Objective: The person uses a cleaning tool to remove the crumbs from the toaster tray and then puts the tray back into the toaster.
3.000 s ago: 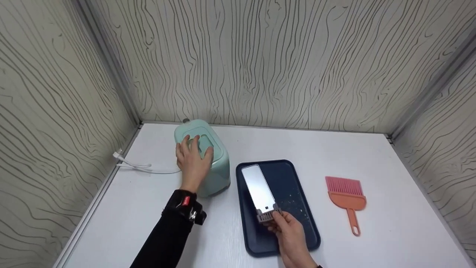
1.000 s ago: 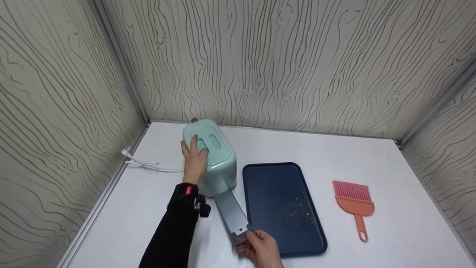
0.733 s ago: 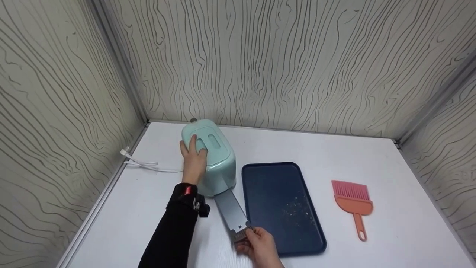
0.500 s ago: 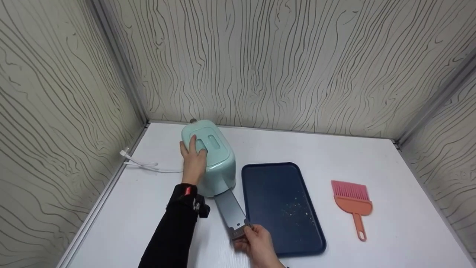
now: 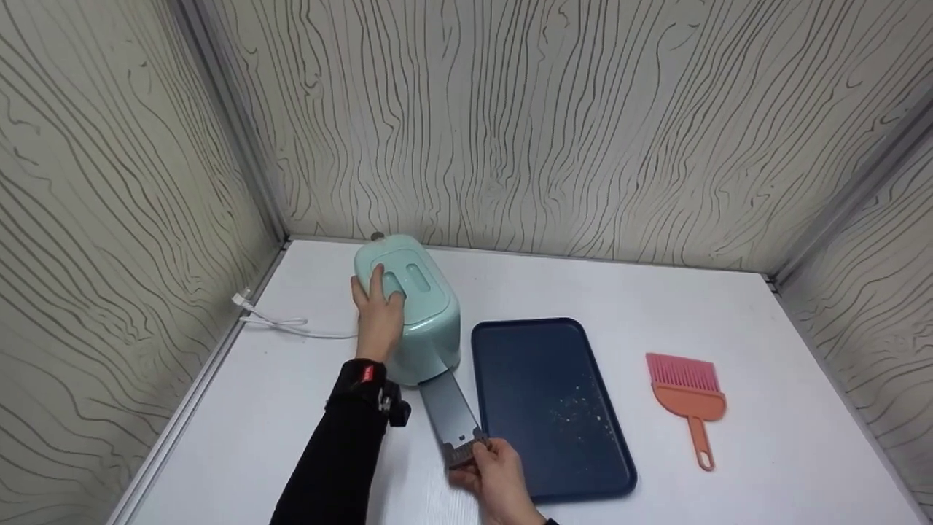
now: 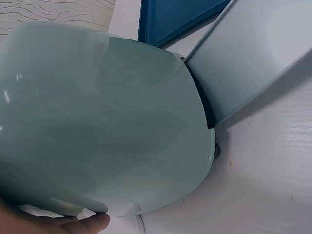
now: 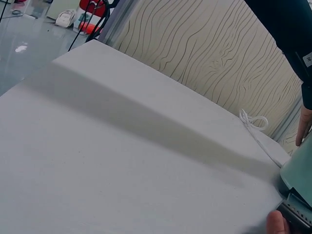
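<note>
A mint-green toaster [image 5: 434,332] stands at the left of the table, one end toward me. My left hand [image 5: 380,321] holds its top from the left, thumb at the near slot; in the left wrist view, fingertips [image 6: 92,223] show at the bottom edge. My right hand [image 5: 499,477] pinches the dark slotted end of a metal crumb tray [image 5: 447,408]. The crumb tray's far end enters the opening low in the toaster's near end, and most of its length is outside. In the right wrist view, only a fingertip and the crumb tray's dark end [image 7: 295,217] show.
Right of the crumb tray lies a navy serving tray [image 5: 525,379] with scattered crumbs. Farther right are a pink-bristled brush and orange dustpan [image 5: 689,401], nested together. A white power cord [image 5: 284,326] runs left from the toaster. Patterned panels [image 5: 496,131] border the table.
Three seconds ago the crumb tray was above the navy tray; it has moved left to the toaster's opening. Over the last second it slid slightly farther in, while the left hand stayed put.
</note>
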A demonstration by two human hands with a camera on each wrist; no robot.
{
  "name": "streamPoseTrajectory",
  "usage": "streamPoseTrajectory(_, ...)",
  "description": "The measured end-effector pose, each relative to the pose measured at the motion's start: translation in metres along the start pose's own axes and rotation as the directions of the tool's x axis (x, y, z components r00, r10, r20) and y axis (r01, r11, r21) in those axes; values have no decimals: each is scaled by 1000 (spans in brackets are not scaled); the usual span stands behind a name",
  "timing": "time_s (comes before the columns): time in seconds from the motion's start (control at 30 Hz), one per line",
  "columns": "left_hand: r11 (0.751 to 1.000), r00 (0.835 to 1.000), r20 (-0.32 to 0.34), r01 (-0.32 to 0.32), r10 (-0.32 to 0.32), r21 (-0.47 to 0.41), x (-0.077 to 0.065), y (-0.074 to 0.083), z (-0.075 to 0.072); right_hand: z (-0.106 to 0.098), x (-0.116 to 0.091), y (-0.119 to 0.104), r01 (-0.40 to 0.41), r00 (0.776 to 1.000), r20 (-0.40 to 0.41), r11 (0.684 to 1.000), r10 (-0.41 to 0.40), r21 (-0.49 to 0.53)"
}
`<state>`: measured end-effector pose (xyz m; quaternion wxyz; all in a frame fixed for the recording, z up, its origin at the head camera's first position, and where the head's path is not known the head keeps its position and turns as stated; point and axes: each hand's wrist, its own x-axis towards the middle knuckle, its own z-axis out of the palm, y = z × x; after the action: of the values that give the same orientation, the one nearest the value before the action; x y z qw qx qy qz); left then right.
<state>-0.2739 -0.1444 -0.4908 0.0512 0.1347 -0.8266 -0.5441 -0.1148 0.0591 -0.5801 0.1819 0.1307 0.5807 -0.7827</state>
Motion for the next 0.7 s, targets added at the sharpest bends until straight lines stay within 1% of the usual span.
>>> streamPoseTrajectory(0.13, 1000, 1000, 1, -1, 1, 2, 0, -1, 1, 2, 1, 3, 2, 1000, -12, 1000, -2, 0)
streamPoseTrajectory(0.2, 1000, 1000, 0, -1, 1, 3, 0, -1, 1, 3, 2, 6, 11, 1000, -29, 1000, -12, -24)
streamPoseTrajectory(0.23, 1000, 1000, 0, -2, 2, 5, 0, -2, 2, 3, 3, 7, 19, 999, -40, 999, -21, -41)
streamPoseTrajectory(0.37, 1000, 1000, -2, -23, 23, 10, 0, -1, 3, 4, 5, 9, 49, 994, -90, 983, -66, -177)
streamPoseTrajectory(0.47, 999, 999, -6, -32, 32, 10, 0, -1, 3, 4, 5, 9, 47, 991, -114, 967, -77, -249)
streamPoseTrajectory(0.6, 1000, 1000, -9, -24, 25, 3, 0, -2, 2, 4, 5, 8, 41, 990, -116, 956, -78, -290)
streamPoseTrajectory(0.7, 1000, 1000, -9, -25, 25, 3, 0, -3, 0, 5, 6, 8, 47, 990, -117, 956, -84, -290)
